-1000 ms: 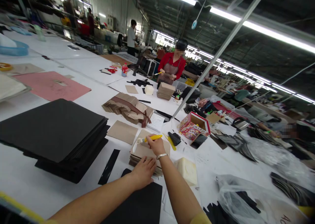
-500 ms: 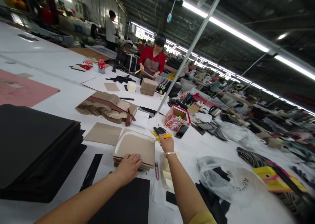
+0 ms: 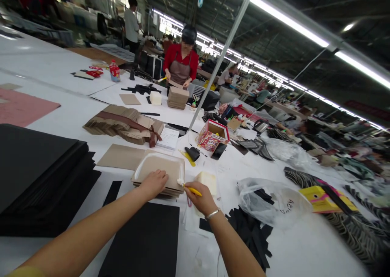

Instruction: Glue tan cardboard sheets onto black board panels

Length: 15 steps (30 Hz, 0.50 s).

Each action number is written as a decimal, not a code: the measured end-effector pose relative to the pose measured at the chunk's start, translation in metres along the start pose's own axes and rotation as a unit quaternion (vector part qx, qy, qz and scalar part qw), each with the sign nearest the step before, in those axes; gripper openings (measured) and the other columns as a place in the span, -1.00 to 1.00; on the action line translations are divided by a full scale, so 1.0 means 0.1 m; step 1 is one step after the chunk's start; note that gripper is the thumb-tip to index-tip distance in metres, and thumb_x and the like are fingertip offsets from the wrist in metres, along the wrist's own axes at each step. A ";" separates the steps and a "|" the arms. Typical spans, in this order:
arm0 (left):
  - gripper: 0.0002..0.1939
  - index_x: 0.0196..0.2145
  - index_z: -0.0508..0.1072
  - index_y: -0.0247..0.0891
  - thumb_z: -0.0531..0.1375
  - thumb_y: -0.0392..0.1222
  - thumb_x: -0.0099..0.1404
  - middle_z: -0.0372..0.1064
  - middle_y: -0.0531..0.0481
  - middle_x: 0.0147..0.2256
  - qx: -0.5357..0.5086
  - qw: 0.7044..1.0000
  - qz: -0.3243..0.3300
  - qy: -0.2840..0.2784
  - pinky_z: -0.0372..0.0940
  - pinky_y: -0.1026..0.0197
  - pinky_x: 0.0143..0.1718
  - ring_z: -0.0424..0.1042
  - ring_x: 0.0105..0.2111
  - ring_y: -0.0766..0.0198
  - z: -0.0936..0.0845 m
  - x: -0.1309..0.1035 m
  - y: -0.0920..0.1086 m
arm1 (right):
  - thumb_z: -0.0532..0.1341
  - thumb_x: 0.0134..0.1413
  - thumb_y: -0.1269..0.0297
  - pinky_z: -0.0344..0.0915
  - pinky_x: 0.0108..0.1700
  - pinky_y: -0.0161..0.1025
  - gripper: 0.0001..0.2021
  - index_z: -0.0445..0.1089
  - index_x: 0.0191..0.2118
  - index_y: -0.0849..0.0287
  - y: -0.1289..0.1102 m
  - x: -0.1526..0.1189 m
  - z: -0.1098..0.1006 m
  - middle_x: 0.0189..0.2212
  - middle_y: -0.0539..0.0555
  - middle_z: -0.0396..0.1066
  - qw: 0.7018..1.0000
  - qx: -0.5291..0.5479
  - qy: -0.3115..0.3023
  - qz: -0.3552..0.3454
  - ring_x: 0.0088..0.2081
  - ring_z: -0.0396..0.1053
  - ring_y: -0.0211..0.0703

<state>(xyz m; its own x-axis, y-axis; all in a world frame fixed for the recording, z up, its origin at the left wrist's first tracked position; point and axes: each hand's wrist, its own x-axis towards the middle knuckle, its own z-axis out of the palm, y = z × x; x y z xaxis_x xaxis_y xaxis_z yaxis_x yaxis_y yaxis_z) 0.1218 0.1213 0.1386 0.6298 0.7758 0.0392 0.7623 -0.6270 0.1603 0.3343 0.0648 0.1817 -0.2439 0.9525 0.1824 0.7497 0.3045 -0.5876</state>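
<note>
My left hand [image 3: 154, 183] lies flat, fingers out, on the near part of a stack of tan cardboard sheets [image 3: 166, 169]. In my right hand [image 3: 201, 198] is a yellow-handled brush [image 3: 193, 191], its whitish bristles at the stack's right edge. A wet white band runs along the left, far and right edges of the top sheet. Just beyond my right hand stands a whitish tub or block [image 3: 206, 181], partly hidden by that hand. One flat tan sheet [image 3: 120, 156] lies left of the stack, and a black sheet [image 3: 146, 240] lies on the near side.
A tall pile of black sheets [image 3: 36, 167] fills the left. Beyond the stack are bundled tan pieces [image 3: 122, 122], a white pad [image 3: 167, 137] and a red patterned box [image 3: 211, 137]. A clear plastic bag [image 3: 271, 202] and black strips [image 3: 250, 232] lie right. Across the table stands a co-worker [image 3: 181, 63].
My right hand has brought the brush down the right edge towards me, and white now shows along that edge. My left hand stays on the stack. The view has shifted slightly.
</note>
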 end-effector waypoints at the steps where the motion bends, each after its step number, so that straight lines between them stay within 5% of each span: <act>1: -0.78 -0.22 0.31 -0.28 0.12 -0.25 0.13 0.27 -0.14 -0.22 -0.003 1.000 0.001 0.001 0.15 0.08 -0.17 0.23 -0.17 0.09 -0.01 0.00 0.00 | 0.09 0.05 0.19 0.29 -0.19 -0.28 -0.80 0.43 -0.28 0.08 -0.05 -0.09 -0.02 -0.35 0.03 0.45 1.000 0.008 0.002 -0.006 -0.29 0.39 -0.22; 5: -0.80 -0.25 0.33 -0.31 0.12 -0.24 0.12 0.28 -0.16 -0.26 -0.002 1.000 0.012 -0.012 0.18 0.09 -0.19 0.27 -0.21 0.10 -0.05 0.01 -0.01 | 0.13 0.02 0.19 0.32 -0.21 -0.23 -0.83 0.43 -0.33 0.09 -0.21 -0.29 -0.11 -0.39 0.05 0.45 0.996 0.067 0.052 0.019 -0.32 0.40 -0.18; 10: -0.87 -0.32 0.36 -0.30 0.06 -0.32 0.15 0.30 -0.14 -0.31 0.017 0.999 0.030 -0.035 0.23 0.15 -0.33 0.30 -0.29 0.14 -0.17 -0.05 0.06 | 0.14 0.01 0.15 0.34 -0.43 -0.27 -0.78 0.38 -0.26 0.14 -0.28 -0.39 -0.22 -0.45 0.03 0.42 0.949 0.178 0.227 0.129 -0.55 0.33 -0.28; 12: -0.84 -0.32 0.35 -0.30 0.01 -0.38 0.17 0.30 -0.14 -0.31 0.026 0.999 0.039 -0.007 0.24 0.15 -0.34 0.30 -0.29 0.15 -0.25 -0.17 0.10 | 0.10 0.05 0.11 0.33 -0.49 -0.29 -0.69 0.30 -0.13 0.15 -0.29 -0.44 -0.23 -0.46 0.01 0.41 0.919 0.221 0.283 0.162 -0.60 0.31 -0.31; 15: -0.81 -0.35 0.33 -0.28 -0.06 -0.38 0.22 0.28 -0.12 -0.35 0.017 0.993 0.024 0.116 0.25 0.12 -0.27 0.29 -0.29 0.17 -0.41 -0.45 0.13 | 0.04 0.09 0.05 0.35 -0.48 -0.28 -0.64 0.19 -0.06 0.16 -0.34 -0.52 -0.11 -0.42 0.03 0.41 0.901 0.260 0.294 0.185 -0.57 0.35 -0.29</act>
<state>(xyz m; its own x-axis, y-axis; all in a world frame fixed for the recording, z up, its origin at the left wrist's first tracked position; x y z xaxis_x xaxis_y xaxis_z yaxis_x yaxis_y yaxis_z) 0.0966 0.0810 0.1795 0.6166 0.7386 0.2725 0.7398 -0.6620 0.1203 0.3289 0.0047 0.2008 0.4460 0.8735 0.1952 0.2855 0.0678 -0.9560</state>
